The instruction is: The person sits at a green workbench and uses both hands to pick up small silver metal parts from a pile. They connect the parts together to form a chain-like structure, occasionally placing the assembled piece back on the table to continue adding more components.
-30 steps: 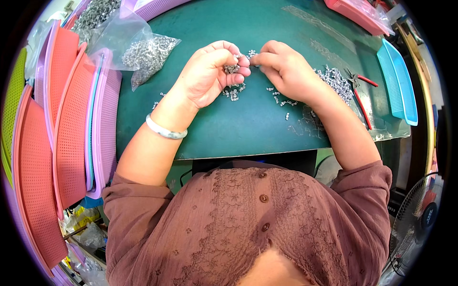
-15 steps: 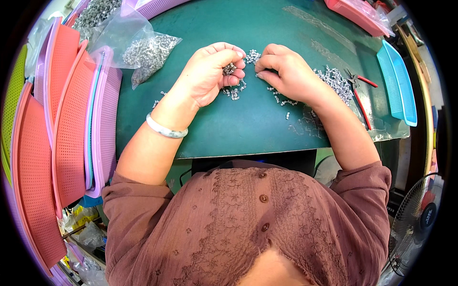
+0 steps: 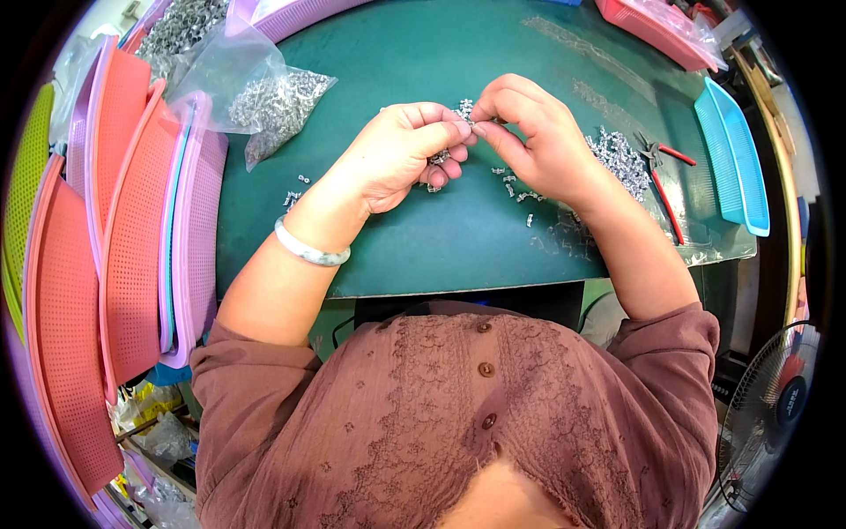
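Over the green table my left hand (image 3: 401, 159) curls round several small metal parts (image 3: 439, 158), a few showing between thumb and lower fingers. Its thumb and forefinger are pinched together. My right hand (image 3: 542, 132) meets them, thumb and forefinger closed on a tiny metal part (image 3: 474, 125) mostly hidden by the fingertips. Just behind the fingertips lies a little cluster of silvery metal pieces (image 3: 465, 108). More loose pieces (image 3: 524, 192) are scattered below my right hand, and a larger pile of metal pieces (image 3: 621, 163) sits beside my right forearm.
Red-handled pliers (image 3: 667, 198) lie right of the pile, beside a blue plastic basket (image 3: 731, 159). At the back left a clear bag of metal parts (image 3: 282, 106) rests on the green table (image 3: 441, 256). Stacked pink and purple baskets (image 3: 132, 247) line the left side; a fan (image 3: 767, 406) stands lower right.
My two hands have come together: the left moved right and slightly down, and its thumb and forefinger now touch the right fingertips. The right hand rose slightly.
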The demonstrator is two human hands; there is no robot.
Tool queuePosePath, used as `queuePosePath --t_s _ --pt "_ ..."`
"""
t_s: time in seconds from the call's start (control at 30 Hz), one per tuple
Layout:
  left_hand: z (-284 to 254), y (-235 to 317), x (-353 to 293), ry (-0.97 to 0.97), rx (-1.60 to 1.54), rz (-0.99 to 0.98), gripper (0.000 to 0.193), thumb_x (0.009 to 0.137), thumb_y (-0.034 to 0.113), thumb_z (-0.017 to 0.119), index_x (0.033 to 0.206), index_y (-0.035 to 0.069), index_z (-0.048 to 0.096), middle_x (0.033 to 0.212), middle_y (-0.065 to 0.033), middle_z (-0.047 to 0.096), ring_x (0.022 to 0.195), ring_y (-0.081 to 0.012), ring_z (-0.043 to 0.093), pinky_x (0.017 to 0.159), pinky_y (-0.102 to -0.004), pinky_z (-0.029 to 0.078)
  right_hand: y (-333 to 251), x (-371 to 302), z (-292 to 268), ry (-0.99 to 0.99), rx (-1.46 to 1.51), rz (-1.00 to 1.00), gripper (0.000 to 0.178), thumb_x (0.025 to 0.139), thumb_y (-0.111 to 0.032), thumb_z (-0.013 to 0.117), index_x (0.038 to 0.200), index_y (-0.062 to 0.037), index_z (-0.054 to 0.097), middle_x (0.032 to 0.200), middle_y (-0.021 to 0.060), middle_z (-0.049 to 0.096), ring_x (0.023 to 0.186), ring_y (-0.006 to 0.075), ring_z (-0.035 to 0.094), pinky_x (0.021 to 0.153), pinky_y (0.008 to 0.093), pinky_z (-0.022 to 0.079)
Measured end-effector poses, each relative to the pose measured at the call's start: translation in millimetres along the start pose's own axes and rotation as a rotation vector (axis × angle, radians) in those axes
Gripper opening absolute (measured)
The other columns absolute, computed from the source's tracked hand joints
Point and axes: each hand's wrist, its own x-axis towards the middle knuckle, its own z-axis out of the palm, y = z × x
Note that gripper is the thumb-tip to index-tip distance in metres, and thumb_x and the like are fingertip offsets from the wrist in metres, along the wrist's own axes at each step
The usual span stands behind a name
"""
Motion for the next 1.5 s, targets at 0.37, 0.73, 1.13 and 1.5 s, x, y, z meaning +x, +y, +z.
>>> queuePosePath --t_s 0.37,0.73,1.13,1.5 --pt "0.6 -0.5 0.1 0.024 0.043 0.055 0.01 0.083 0.012 0.059 0.088 0.003 0.06 0.072 -0.001 0.057 0.058 -0.0064 0.053 0.049 -0.0179 0.042 4.5 -3.4 -2.1 -0.066 0.19 0.144 0.009 0.077 -0.005 0.06 0.084 -0.0004 0.06 0.078 0.0107 0.057 0.068 0.021 0.058 0.062 0.0283 0.047" --pt "0.1 -1.5 1.3 0.04 0.066 0.102 0.009 0.081 0.008 0.061 0.088 0.003 0.059 0.073 0.0002 0.057 0.059 -0.0058 0.053 0.051 -0.0178 0.042 5.6 -3.5 -3.7 -0.076 0.18 0.131 0.008 0.077 -0.005 0.06 0.084 -0.0006 0.06 0.078 0.0102 0.057 0.067 0.0198 0.057 0.061 0.0281 0.046" --pt "-8.0 0.1 3.4 -0.022 -0.122 0.127 0.007 0.081 0.006 0.053 0.087 0.003 0.054 0.077 -0.0052 0.057 0.065 -0.0109 0.055 0.053 -0.0191 0.044 20.0 -6.6 -3.2 -0.055 0.03 0.222 0.009 0.078 -0.002 0.056 0.086 0.0007 0.059 0.081 0.0088 0.057 0.072 0.0193 0.057 0.064 0.0278 0.045" --pt "-14.9 -1.2 7.7 -0.07 -0.304 0.104 0.015 0.084 0.012 0.051 0.091 -0.001 0.054 0.08 -0.0082 0.056 0.068 -0.015 0.055 0.055 -0.0212 0.047 19.8 -7.1 14.4 -0.13 -0.276 0.184 0.01 0.072 -0.014 0.063 0.074 -0.004 0.062 0.075 0.0096 0.054 0.077 0.0283 0.054 0.069 0.0372 0.045"
